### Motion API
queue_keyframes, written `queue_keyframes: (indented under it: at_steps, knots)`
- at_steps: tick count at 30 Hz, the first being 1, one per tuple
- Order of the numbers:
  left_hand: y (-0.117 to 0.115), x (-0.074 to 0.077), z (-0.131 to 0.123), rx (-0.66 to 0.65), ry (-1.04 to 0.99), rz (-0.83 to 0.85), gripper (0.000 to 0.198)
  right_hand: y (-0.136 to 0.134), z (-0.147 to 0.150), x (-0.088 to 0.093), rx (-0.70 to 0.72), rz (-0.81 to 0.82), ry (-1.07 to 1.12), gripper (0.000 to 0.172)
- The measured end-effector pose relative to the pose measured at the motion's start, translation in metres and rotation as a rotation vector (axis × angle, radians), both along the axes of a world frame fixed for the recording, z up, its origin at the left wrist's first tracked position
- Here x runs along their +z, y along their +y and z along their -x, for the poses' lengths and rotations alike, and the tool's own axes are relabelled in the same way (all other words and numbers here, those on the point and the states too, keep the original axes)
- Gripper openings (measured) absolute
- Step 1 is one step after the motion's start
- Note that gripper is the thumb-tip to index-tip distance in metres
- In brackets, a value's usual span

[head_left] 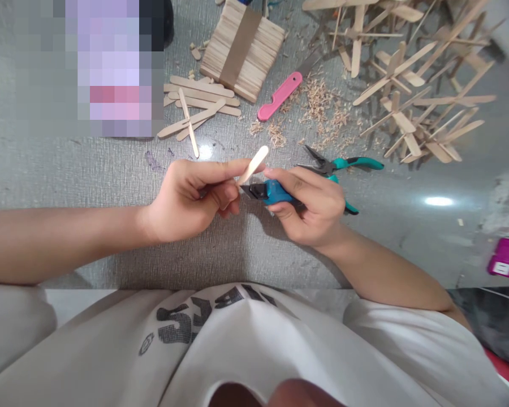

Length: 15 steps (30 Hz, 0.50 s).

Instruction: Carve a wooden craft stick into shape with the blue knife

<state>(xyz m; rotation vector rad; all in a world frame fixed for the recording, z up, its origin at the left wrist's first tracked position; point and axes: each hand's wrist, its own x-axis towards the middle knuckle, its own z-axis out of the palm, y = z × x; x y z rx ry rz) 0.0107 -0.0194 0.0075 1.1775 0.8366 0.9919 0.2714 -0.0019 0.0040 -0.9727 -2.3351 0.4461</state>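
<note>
My left hand pinches a wooden craft stick, whose rounded end points up and to the right. In my right hand is a blue utility knife with a black front end. Its blade is out and lies at the lower part of the stick, by my left fingertips; I cannot tell how deep it touches. Behind my right hand lie pliers with teal handles, partly hidden by that hand. Both hands are just above the grey table.
A banded bundle of craft sticks lies at the back beside several loose sticks. A pink folding knife rests near wood shavings. Crossed stick assemblies crowd the back right. A purple object lies far right.
</note>
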Motion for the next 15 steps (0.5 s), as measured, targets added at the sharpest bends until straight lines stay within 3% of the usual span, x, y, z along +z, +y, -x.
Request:
queue_keyframes:
  at_steps: [6,15]
  knots:
    - [0.0075,0.0094,-0.0007,0.006,-0.005,0.050,0.007,0.0022,-0.0003,-0.0009,-0.029,-0.052,0.019,0.051]
    - [0.0071,0.0095,-0.0007,0.075,0.067,0.068,0.012,0.0087,-0.0060,-0.0062,-0.081,-0.222,-0.066,0.049]
